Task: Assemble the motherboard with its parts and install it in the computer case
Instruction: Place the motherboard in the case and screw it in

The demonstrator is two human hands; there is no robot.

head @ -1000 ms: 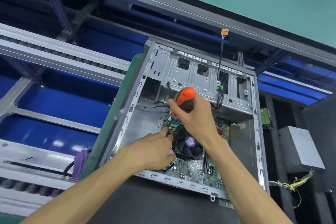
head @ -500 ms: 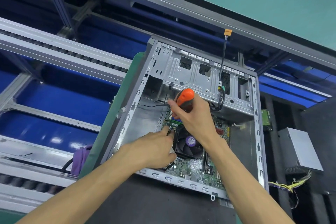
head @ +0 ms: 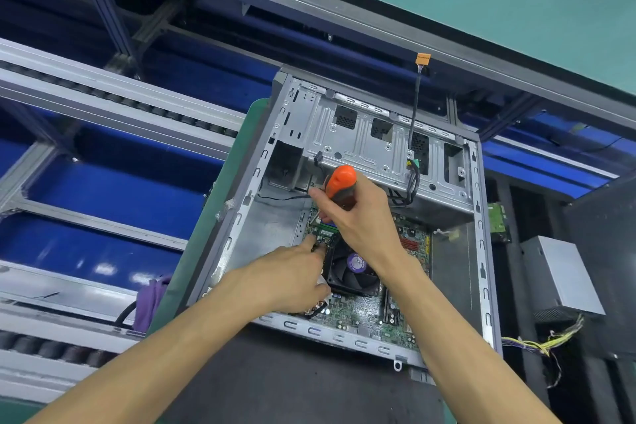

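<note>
At far left, a purple cloth (head: 151, 299) hangs beside ribbed metal conveyor rails (head: 103, 103). Next comes the computer case (head: 481, 251), a boxy shell of bare stamped steel lying open side up on a dark mat, its long axis running away from the viewer. Inside lies the green motherboard (head: 364, 317), flat on the case floor. The left hand (head: 289, 279) rests on its left edge, forefinger stretched to the corner of the black square CPU fan (head: 354, 268). The right hand (head: 358, 217) grips a screwdriver (head: 340, 184) by its rounded orange handle, shaft slanting down-left toward that corner. Further right sits a grey metal power supply (head: 564, 279) trailing yellow wires.
</note>
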